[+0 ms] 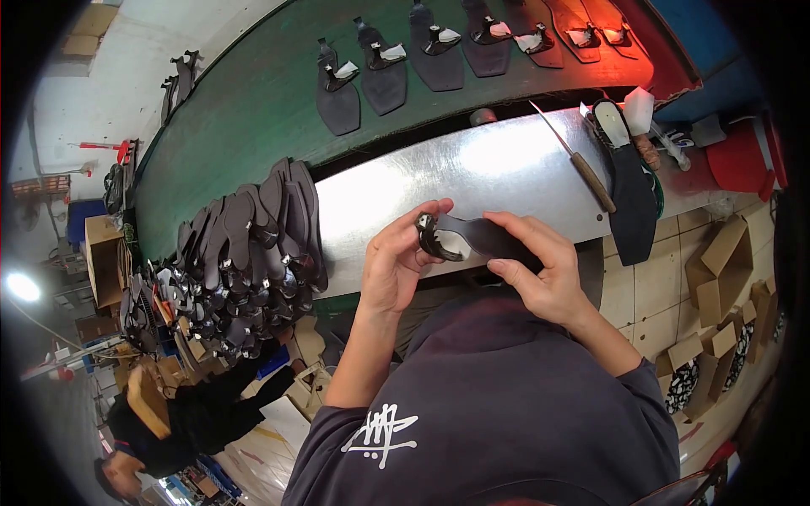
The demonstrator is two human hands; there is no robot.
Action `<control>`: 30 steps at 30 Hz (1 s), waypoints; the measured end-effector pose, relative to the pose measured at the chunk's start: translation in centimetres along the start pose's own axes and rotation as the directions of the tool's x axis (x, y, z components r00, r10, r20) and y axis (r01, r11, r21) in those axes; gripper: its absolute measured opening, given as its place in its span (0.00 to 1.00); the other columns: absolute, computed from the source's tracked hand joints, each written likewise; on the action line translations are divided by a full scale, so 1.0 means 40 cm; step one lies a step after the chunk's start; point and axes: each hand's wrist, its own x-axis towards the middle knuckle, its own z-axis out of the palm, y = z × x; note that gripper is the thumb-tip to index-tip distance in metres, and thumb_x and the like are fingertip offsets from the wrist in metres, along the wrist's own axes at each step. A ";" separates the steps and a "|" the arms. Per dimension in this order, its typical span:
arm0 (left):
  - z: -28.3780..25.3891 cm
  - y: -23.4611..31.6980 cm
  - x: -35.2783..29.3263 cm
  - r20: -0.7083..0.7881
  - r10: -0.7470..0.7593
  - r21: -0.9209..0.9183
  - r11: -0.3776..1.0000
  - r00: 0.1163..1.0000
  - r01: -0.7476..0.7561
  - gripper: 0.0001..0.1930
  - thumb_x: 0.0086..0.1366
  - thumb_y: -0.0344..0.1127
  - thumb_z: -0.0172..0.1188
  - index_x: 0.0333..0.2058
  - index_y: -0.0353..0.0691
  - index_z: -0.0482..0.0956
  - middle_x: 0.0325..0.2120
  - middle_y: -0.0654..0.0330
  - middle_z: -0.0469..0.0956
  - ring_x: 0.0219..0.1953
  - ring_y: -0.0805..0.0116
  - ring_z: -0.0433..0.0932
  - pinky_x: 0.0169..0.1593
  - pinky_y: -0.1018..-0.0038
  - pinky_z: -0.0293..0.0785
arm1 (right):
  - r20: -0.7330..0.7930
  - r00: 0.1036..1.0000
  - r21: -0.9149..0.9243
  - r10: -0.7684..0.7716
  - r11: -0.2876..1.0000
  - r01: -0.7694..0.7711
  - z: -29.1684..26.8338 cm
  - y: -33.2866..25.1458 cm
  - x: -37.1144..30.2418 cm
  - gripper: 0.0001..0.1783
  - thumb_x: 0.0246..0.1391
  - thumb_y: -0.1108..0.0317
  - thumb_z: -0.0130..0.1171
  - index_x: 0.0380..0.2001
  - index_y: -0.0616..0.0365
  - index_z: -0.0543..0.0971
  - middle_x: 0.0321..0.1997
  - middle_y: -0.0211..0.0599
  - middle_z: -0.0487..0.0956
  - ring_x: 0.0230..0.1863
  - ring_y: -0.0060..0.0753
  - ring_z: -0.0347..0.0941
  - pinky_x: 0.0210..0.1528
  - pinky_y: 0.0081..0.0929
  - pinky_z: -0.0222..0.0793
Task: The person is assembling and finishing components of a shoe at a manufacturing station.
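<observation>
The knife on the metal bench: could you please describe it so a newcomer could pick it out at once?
Start at the shiny metal bench below the green conveyor belt. Near the bench's right end, left of a black sandal lying there, rests the knife. It alone has a thin pale blade and a brown wooden handle.

Back half of the black sandal [472,236] hidden under the right hand [540,270]. Strap end covered by fingers of the left hand [396,261]. Top sandals on the green belt [253,110] cut off by the upper edge. Lower layers of the sandal pile [236,270] buried, uncountable. Knife [578,160] tip too thin to make out.
</observation>
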 end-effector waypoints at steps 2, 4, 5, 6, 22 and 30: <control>0.012 0.002 -0.008 0.061 0.050 0.052 0.997 0.997 -0.053 0.19 0.62 0.28 0.56 0.52 0.32 0.75 0.53 0.45 0.74 0.44 0.66 0.80 0.41 0.76 0.83 | 0.002 1.000 -0.015 0.010 1.000 -0.010 0.001 0.000 -0.003 0.25 0.46 0.76 0.63 0.51 0.61 0.76 0.33 0.41 0.78 0.32 0.34 0.74 0.38 0.24 0.69; -0.002 -0.003 -0.012 0.065 0.055 0.061 0.996 0.996 -0.059 0.19 0.61 0.26 0.58 0.52 0.33 0.75 0.52 0.45 0.74 0.45 0.66 0.80 0.41 0.76 0.83 | -0.029 0.999 0.020 -0.014 1.000 0.015 0.006 0.000 -0.005 0.23 0.47 0.77 0.62 0.50 0.61 0.77 0.32 0.40 0.78 0.31 0.34 0.73 0.38 0.25 0.69; -0.009 -0.006 -0.012 0.070 0.059 0.071 0.995 0.996 -0.064 0.19 0.59 0.24 0.60 0.51 0.34 0.76 0.52 0.45 0.74 0.45 0.66 0.80 0.41 0.77 0.83 | -0.028 1.000 0.020 -0.014 1.000 0.015 0.006 -0.001 -0.005 0.23 0.47 0.77 0.62 0.50 0.61 0.77 0.32 0.40 0.78 0.31 0.34 0.73 0.38 0.25 0.69; -0.014 -0.009 -0.012 0.069 0.060 0.071 0.995 0.996 -0.065 0.19 0.59 0.24 0.60 0.51 0.34 0.76 0.52 0.45 0.74 0.45 0.66 0.80 0.41 0.77 0.83 | -0.022 1.000 0.028 -0.012 1.000 0.013 0.006 -0.001 -0.006 0.23 0.47 0.77 0.62 0.50 0.62 0.78 0.32 0.40 0.78 0.32 0.34 0.74 0.38 0.25 0.69; -0.022 -0.020 -0.007 0.073 0.085 0.045 0.995 0.994 -0.089 0.17 0.55 0.21 0.64 0.45 0.34 0.79 0.51 0.43 0.75 0.48 0.60 0.79 0.46 0.69 0.81 | 0.005 1.000 0.064 -0.020 0.998 0.019 0.019 0.016 -0.012 0.23 0.45 0.78 0.64 0.49 0.61 0.79 0.37 0.43 0.80 0.36 0.36 0.76 0.41 0.27 0.70; -0.023 -0.021 -0.009 0.066 0.078 0.057 0.995 0.995 -0.082 0.18 0.54 0.20 0.64 0.46 0.31 0.79 0.51 0.42 0.75 0.50 0.58 0.78 0.54 0.64 0.76 | 0.021 0.999 0.039 -0.034 0.999 0.033 0.019 0.017 -0.010 0.23 0.45 0.78 0.63 0.49 0.61 0.79 0.34 0.41 0.79 0.33 0.35 0.75 0.38 0.26 0.70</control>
